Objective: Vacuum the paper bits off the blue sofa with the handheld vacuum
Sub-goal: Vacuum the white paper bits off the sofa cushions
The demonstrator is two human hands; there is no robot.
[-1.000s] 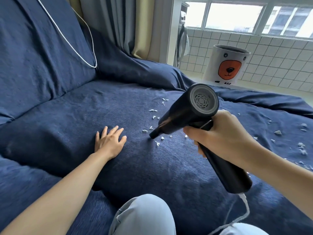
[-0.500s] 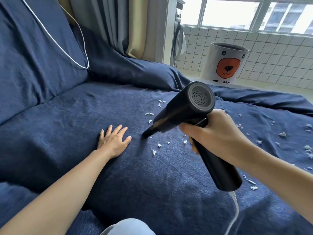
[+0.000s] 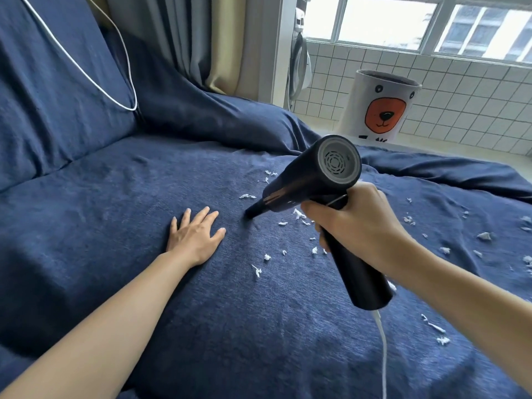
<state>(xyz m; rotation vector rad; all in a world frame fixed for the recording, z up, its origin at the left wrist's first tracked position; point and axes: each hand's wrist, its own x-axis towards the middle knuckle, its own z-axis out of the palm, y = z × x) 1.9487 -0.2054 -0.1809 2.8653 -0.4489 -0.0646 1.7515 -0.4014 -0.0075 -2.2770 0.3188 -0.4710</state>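
The right hand (image 3: 355, 226) sits right of the frame's centre with its fingers curled round the handle of the black vacuum (image 3: 311, 180), whose narrow nozzle points down and to the left and meets the seat of the blue sofa (image 3: 121, 197) near the middle of the frame. The grey vented back of the vacuum faces the camera, and a white cord (image 3: 382, 349) runs from the bottom of the handle toward the lower edge. The left hand (image 3: 195, 236) lies flat on the seat just left of the nozzle, palm down, fingers straight and slightly spread. White paper bits (image 3: 298, 214) are scattered on the fabric around and below the nozzle, with more strewn across the right side of the frame. At upper right a white bin with an orange bear face (image 3: 380, 106) stands against a tiled wall. A white cable (image 3: 86, 73) hangs across the sofa's backrest at upper left.
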